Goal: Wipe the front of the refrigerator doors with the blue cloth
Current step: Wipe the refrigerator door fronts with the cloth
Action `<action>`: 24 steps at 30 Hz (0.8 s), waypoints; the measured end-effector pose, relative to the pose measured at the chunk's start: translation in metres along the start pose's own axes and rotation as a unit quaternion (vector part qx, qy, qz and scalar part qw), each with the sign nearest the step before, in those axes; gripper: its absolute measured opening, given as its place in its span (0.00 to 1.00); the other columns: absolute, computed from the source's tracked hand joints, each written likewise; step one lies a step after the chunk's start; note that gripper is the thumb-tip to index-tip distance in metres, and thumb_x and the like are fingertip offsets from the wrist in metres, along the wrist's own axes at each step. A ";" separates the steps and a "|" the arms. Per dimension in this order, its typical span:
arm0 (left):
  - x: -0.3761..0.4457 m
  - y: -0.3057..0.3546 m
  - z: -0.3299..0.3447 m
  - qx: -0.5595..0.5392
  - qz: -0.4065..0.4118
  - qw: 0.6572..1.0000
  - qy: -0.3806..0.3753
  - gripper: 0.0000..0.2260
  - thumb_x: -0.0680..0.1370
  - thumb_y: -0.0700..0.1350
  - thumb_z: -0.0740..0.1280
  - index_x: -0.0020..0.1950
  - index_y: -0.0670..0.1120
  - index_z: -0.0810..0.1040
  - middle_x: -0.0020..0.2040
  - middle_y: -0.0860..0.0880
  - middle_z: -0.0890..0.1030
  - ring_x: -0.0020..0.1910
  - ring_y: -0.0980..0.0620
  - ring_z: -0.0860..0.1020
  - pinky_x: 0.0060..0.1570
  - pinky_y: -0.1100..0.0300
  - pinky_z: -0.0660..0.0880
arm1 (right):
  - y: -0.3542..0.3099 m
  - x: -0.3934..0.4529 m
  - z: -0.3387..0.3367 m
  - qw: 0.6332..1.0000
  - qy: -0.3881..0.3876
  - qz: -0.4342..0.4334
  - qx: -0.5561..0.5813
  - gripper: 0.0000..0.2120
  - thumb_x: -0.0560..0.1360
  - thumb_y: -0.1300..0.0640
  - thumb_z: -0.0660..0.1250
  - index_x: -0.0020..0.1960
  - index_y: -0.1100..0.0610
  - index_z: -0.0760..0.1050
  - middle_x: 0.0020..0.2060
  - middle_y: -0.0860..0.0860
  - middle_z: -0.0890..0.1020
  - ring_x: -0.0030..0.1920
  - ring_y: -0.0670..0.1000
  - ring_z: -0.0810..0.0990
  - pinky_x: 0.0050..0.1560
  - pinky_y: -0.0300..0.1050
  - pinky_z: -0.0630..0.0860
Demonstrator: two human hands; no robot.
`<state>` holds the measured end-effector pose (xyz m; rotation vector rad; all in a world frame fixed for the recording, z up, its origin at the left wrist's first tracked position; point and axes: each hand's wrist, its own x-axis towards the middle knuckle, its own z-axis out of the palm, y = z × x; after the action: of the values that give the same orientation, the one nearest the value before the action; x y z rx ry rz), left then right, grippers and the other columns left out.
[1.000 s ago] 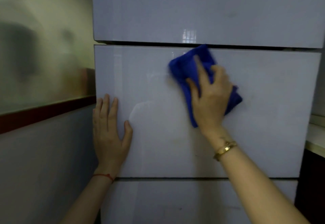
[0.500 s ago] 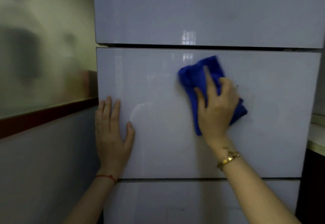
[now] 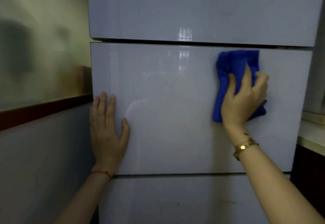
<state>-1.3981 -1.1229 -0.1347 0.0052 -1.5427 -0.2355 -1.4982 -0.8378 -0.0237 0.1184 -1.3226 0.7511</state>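
Head view: the right hand (image 3: pixel 243 100) presses the folded blue cloth (image 3: pixel 235 65) flat against the middle refrigerator door (image 3: pixel 175 109) near its upper right corner, while the left hand (image 3: pixel 107 129), open-palmed and empty, braces the door's left edge, probably for steadiness.

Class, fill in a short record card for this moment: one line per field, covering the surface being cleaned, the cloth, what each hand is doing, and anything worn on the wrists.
Surface: glossy white middle refrigerator door, closed
Cloth: blue cloth, bunched, near the door's upper right corner
Right hand: presses the cloth against the door
Left hand: flat on the door's left edge, holding nothing
Right wrist: gold bracelet
Left wrist: red string
Beside fridge: countertop at right
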 end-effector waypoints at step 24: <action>-0.034 0.001 -0.009 0.001 -0.022 0.999 -0.047 0.26 0.81 0.43 0.60 0.77 0.39 0.60 0.80 0.41 0.58 0.81 0.44 0.53 0.78 0.39 0.56 | -0.027 -0.135 -0.032 0.916 -0.143 -0.372 0.040 0.20 0.77 0.58 0.68 0.68 0.50 0.73 0.49 0.54 0.79 0.36 0.55 0.72 0.37 0.49 0.68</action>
<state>-1.3890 -1.1177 -0.1680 0.0299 -1.6384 -0.2710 -1.4636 -0.9008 -0.1452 0.7780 -1.3786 0.1322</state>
